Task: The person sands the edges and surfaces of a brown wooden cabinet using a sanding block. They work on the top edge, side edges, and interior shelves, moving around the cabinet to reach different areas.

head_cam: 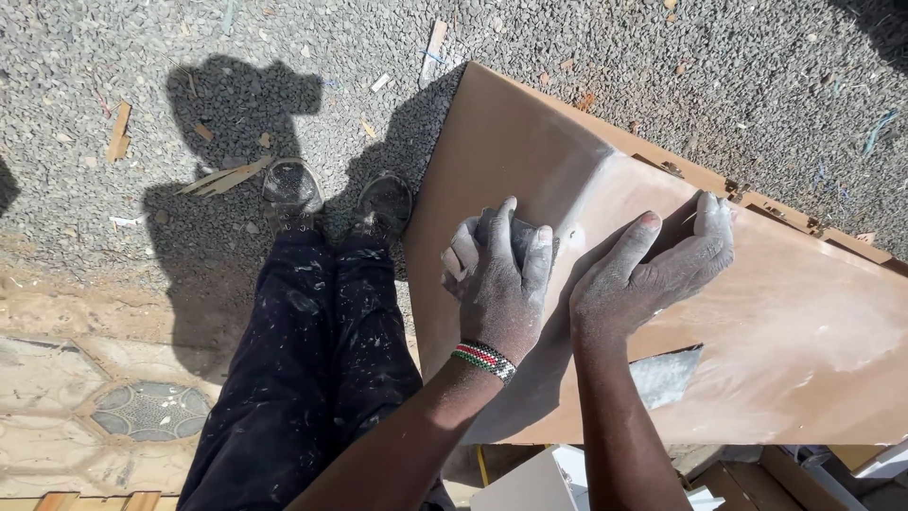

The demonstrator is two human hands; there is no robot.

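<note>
On the far left, wood scraps [119, 132] lie scattered over grey gravel [76, 57], and below them a patterned tile [151, 410] shows in the pale ground. Next come the person's dark, paint-flecked trousers [303, 378] and two dusty shoes [291, 189] planted on the gravel, shadow spreading around them.

Then the brown board [804, 322], a big flat panel lying slantwise, its near corner just beside the legs and its far edge running off to the right, with small hinges [785, 213] along that edge. White dust smears its surface.

The left hand [501, 274], caked in pale dust and with a striped bead bracelet [484, 360] at the wrist, is clenched around a folded piece of sandpaper [462, 254], pressing it onto the board near its left edge. Just right of it, the right hand [653, 270] lies released and flat on the panel, fingers stretched forward, holding nothing. A loose grey sandpaper sheet [667, 374] rests on the board beside that forearm. White boxes [530, 483] sit below the board's near edge.
</note>
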